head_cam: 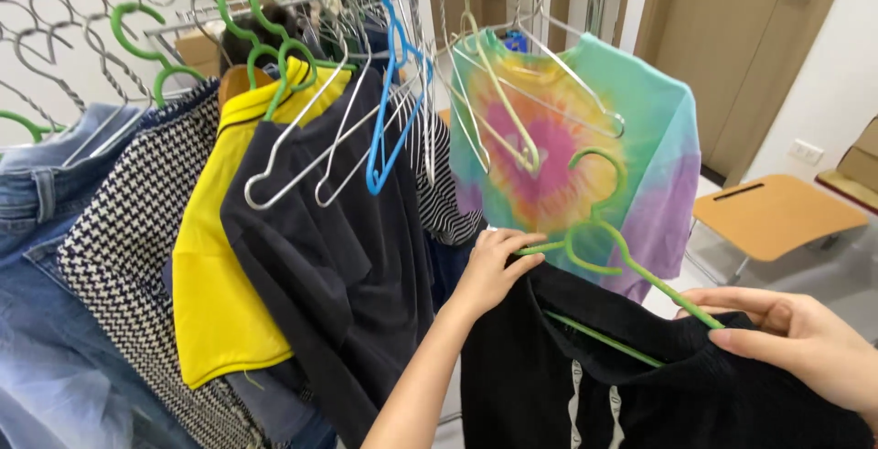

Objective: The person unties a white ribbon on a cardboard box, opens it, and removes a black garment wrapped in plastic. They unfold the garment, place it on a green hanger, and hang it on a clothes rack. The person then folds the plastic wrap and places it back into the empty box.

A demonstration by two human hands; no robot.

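Hands: two, left hand (489,266) and right hand (805,344), lower right of frame.

Garments on the rail, left to right: one denim piece (46,257), one houndstooth top (128,248), one yellow shirt (215,257), one dark shirt (338,266), one striped top (448,197), one tie-dye shirt (585,138). Six counted; further ones may hang behind, view blocked.

Black garment (658,385) in the hands: one.

Green hanger (604,239) in it: one.

Blue hanger (393,92), top centre: one.

Bare wire hangers on the rail: several, overlapping, count uncertain.

Small wooden tables (773,216), right edge: one.
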